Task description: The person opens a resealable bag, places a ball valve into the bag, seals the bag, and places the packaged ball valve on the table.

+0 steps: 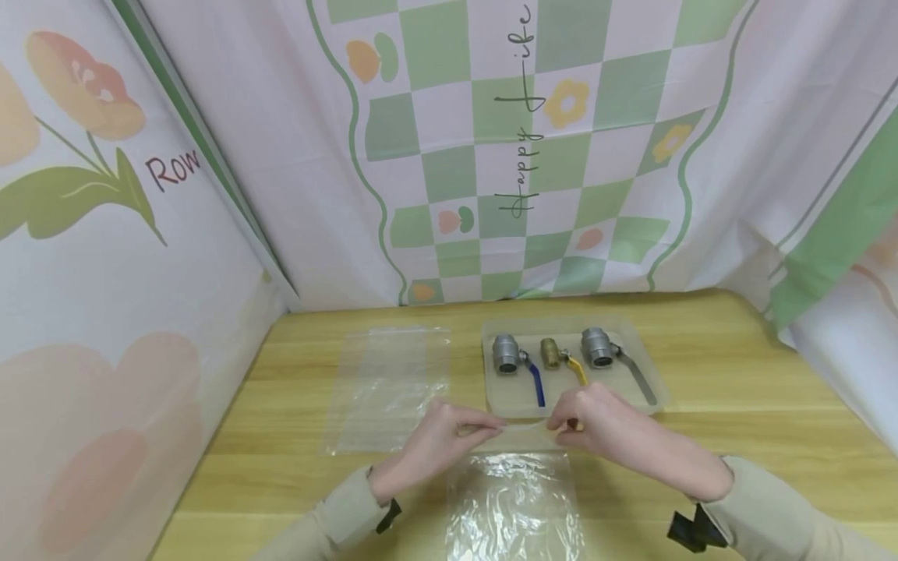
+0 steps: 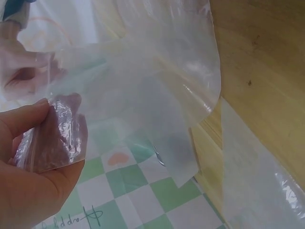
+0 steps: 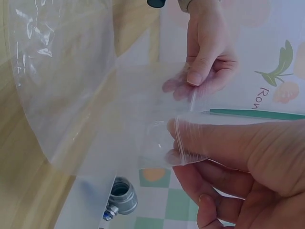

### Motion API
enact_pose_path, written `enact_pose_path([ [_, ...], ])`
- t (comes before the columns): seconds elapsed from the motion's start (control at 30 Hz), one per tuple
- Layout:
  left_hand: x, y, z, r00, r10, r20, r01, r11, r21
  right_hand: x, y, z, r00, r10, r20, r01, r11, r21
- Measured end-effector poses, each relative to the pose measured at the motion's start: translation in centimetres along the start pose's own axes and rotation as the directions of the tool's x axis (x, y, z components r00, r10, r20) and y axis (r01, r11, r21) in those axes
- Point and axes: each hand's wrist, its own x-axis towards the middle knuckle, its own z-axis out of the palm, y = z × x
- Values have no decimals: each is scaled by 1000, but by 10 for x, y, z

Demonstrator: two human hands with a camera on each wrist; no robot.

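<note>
A clear zip-lock bag [image 1: 515, 502] is stretched between two hands near the front of the table. My left hand [image 1: 438, 438] pinches one corner of its zip edge between thumb and fingers. At the opposite corner, my right hand [image 1: 606, 428] pinches the same edge. The ribbed zip strip [image 3: 180, 143] shows in the right wrist view, with the right thumb seen through the film. In the left wrist view the film [image 2: 128, 90] spreads out from the left fingers [image 2: 66, 181].
Behind the hands, a translucent tray [image 1: 496, 407] holds a blue-handled ball valve [image 1: 506, 353], a small brass valve with a yellow handle [image 1: 550, 354] and a grey-handled valve [image 1: 598, 348]. Another clear bag [image 1: 386, 382] lies flat at left. Printed curtains [image 1: 449, 171] border the wooden table.
</note>
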Motion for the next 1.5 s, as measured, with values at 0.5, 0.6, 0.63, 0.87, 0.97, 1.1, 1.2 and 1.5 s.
enact_pose_path([
  [0.5,2,0,2,999,-24,45,24,1000,-14,0,-2,-7,994,56,98,-58,998,16],
  [0.6,1,-1,2,999,-13,43,13,1000,-7,0,-3,-8,993,53,102,-56,998,27],
  [0.63,1,-1,2,999,-11,44,12,1000,-8,0,-3,-8,993,53,103,-57,998,32],
  [0.87,1,-1,3,999,-11,47,10,1000,16,-1,-6,-11,991,54,120,-58,998,27],
  [0.97,1,-2,3,999,-17,51,17,1000,0,-1,-6,-11,991,48,128,-52,998,34],
  [1.1,-1,-4,1,999,-38,36,39,999,-16,-2,-3,-12,995,28,99,-33,998,50],
  [1.2,-1,-5,0,999,-51,19,51,999,-7,-2,0,-13,998,9,55,-12,998,56],
  [1.5,-1,-8,-1,998,-58,8,58,998,7,-3,4,-12,996,-77,-44,79,996,37],
])
